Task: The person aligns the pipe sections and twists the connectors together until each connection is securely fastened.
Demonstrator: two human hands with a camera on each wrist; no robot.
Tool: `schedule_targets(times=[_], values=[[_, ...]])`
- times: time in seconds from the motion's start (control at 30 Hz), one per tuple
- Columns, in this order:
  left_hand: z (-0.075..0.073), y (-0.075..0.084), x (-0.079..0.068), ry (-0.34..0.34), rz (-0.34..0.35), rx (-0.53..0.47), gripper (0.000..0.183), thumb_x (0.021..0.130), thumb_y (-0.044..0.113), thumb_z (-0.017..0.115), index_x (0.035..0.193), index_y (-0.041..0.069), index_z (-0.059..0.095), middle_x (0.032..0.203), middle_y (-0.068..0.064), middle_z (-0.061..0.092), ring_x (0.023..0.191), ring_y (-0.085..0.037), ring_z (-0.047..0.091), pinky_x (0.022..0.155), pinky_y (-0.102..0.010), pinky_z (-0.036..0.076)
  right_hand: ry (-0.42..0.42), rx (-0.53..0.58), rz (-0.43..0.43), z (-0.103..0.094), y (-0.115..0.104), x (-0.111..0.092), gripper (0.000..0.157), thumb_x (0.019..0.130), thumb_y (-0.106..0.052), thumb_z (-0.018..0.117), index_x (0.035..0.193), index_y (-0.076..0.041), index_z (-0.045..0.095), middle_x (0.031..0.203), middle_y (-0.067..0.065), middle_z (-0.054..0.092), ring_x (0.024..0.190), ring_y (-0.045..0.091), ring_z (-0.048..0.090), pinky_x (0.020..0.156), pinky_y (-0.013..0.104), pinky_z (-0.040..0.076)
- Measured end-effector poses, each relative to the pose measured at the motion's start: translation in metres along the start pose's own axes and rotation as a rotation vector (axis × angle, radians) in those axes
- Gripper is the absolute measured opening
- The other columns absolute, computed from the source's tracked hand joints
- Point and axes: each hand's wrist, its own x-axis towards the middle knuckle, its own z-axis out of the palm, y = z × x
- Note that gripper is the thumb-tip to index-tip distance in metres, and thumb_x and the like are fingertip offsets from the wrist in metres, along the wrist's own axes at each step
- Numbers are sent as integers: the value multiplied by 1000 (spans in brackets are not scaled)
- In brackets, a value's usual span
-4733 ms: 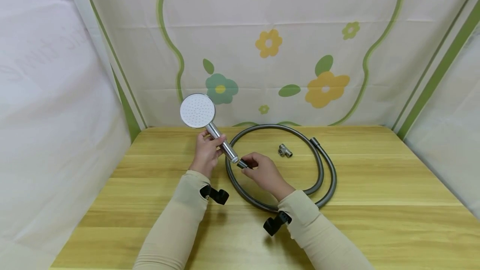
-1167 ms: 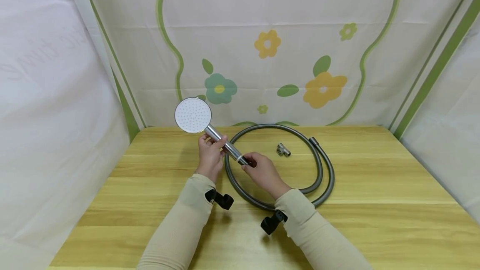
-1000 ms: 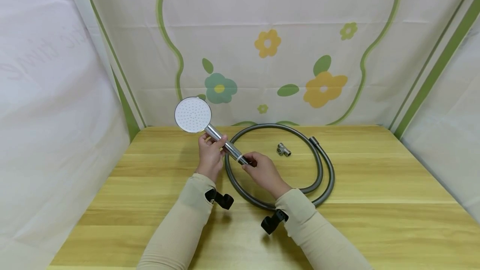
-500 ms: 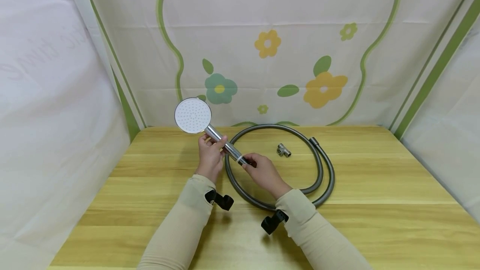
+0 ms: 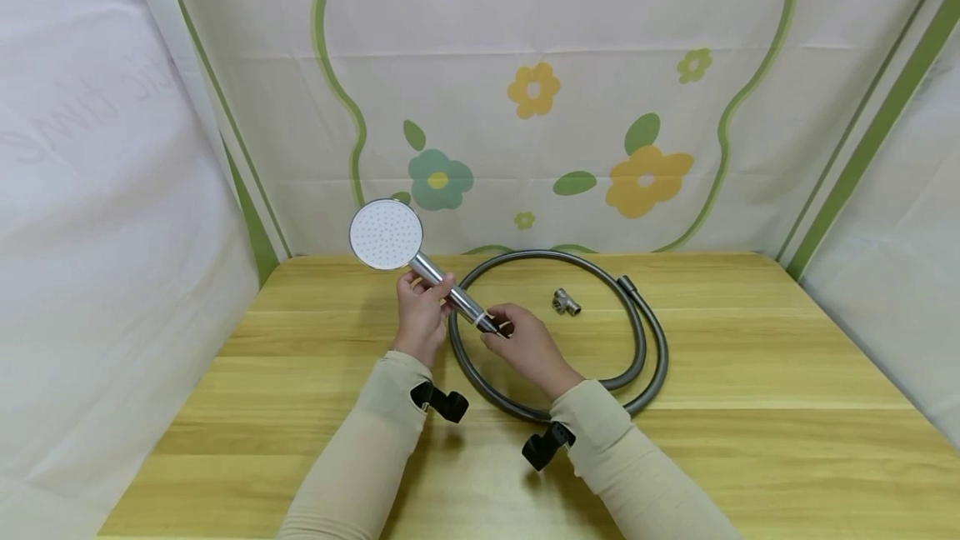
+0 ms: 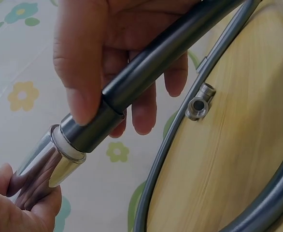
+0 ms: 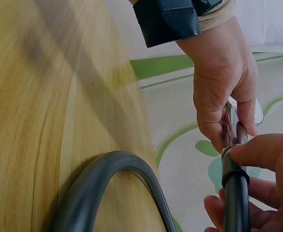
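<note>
My left hand [image 5: 422, 311] grips the chrome handle of a round shower head [image 5: 386, 234], whose white nozzle face is turned towards me. At the handle's lower end, my right hand [image 5: 529, 348] pinches the dark collar of a grey shower hose [image 5: 639, 340]. The left wrist view shows the right thumb [image 6: 81, 99] lying on that collar [image 6: 92, 126], with fingers behind it. A white ring [image 6: 70, 145] shows between collar and chrome handle, and the two are in line. Seen from the right wrist, the left fingers wrap the handle just beyond the collar.
The hose lies in a loop on the wooden table [image 5: 750, 357], its other end fitting [image 5: 627, 284] at the right. Inside the loop sits a small metal tee valve [image 5: 566, 302]. A printed cloth [image 5: 480, 90] hangs behind the table, with white cloth on both sides.
At 4.7 seconds ago a gap separated the hose collar from the handle; now they meet. The shower head has moved slightly left and down. Lately only the right fingers have shifted slightly at the collar.
</note>
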Motion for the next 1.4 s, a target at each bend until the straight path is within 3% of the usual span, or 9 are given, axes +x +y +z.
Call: schedule_targets(times=[0.23,0.37,0.8,1.4], values=[[1,-1,0,6,-3,-17,58,90,-4,63,134,11,28,106,-8,47,101,-26,55,74,-31,49,41,-43,-4,1,2,0,32,85,-10,74,113,-4,62,101,7,59,87,20,59,71,33,52],[2,0,0,9,-7,-17,58,90,-4,63,135,11,28,106,-8,47,97,-24,55,74,-31,49,63,-61,-6,1,2,0,29,83,-9,75,109,-4,63,97,7,59,85,19,59,71,34,52],[4,-1,-1,3,-2,-23,58,90,-4,62,134,12,28,111,-10,47,110,-32,52,74,-32,49,98,-118,-40,1,1,-3,24,85,-11,74,106,-5,65,98,6,61,85,19,58,74,35,52],[4,-2,-3,1,15,-22,58,90,-3,63,133,12,28,107,-7,47,93,-22,55,72,-31,49,84,-155,-56,-2,3,-3,20,87,-11,72,105,-6,67,92,3,63,78,15,58,67,32,50]])
